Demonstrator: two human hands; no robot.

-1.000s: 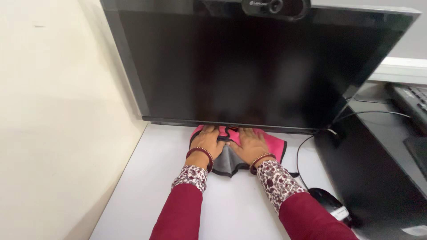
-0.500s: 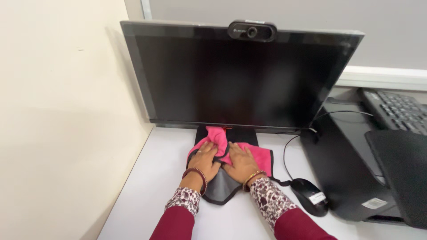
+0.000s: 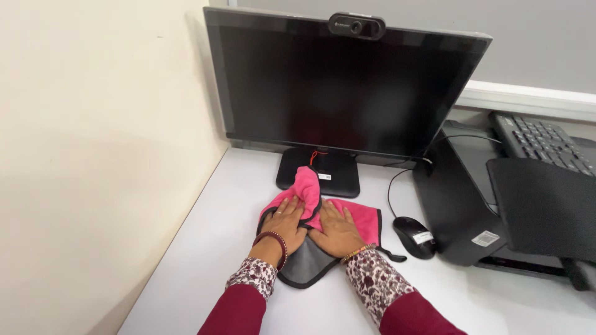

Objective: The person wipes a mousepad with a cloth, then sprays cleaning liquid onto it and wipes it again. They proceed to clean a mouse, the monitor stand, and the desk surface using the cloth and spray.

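My left hand [image 3: 284, 224] and right hand [image 3: 336, 231] lie flat, fingers spread, pressing a pink-and-grey cloth [image 3: 310, 248] onto the white tabletop [image 3: 205, 248], just in front of the dark monitor's [image 3: 341, 80] black base [image 3: 332, 174]. A black mouse [image 3: 414, 236] sits beside the cloth.

Soft pink-and-grey cloth [image 3: 347, 214]; smooth matt white desk [image 3: 205, 248]; glossy black monitor [image 3: 335, 87] screen; shiny black plastic mouse [image 3: 414, 236]; patterned fabric cuffs.

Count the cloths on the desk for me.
1: a pink cloth with a grey underside, flat on the desk in front of the monitor stand, under both hands. Another beneath it could be hidden.
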